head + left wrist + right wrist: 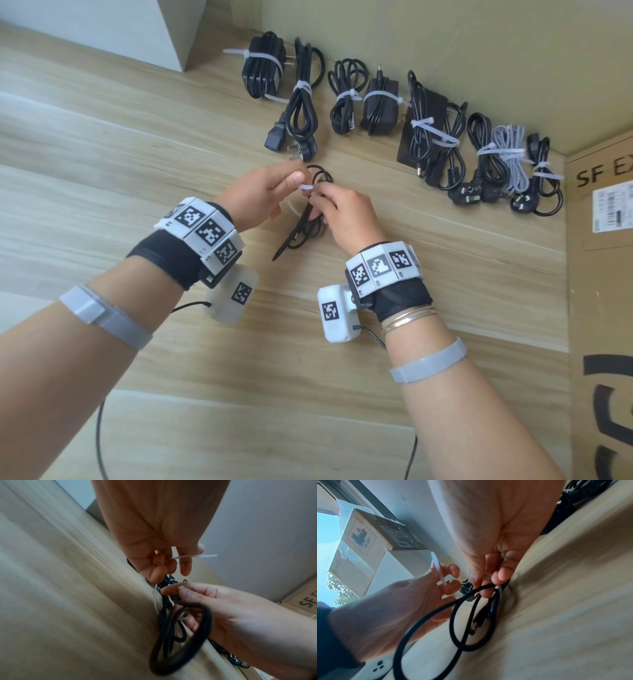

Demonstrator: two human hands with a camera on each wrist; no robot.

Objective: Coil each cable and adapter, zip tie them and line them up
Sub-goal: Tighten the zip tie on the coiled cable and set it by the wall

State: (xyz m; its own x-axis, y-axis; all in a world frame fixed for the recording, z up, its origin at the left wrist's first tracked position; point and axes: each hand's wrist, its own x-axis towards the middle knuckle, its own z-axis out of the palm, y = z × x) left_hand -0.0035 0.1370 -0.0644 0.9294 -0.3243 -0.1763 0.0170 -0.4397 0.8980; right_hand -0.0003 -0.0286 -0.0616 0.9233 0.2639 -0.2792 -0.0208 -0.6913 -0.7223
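A thin black cable (308,224), coiled into loose loops, is held just above the wooden table between both hands. My right hand (337,212) pinches the bunched coil (469,616) at its middle. My left hand (274,192) pinches the free end of a white zip tie (305,187) that passes round the coil. From the left wrist the zip tie (193,556) sticks out between the left fingers above the cable loops (178,639). In the right wrist view the zip tie (437,569) runs up past the left fingertips.
Several coiled, zip-tied cables and adapters (376,106) lie in a row along the wall at the table's far edge. A cardboard box (603,274) stands at the right. A white block (102,27) stands far left. Bare wooden table (102,144) spreads to the left.
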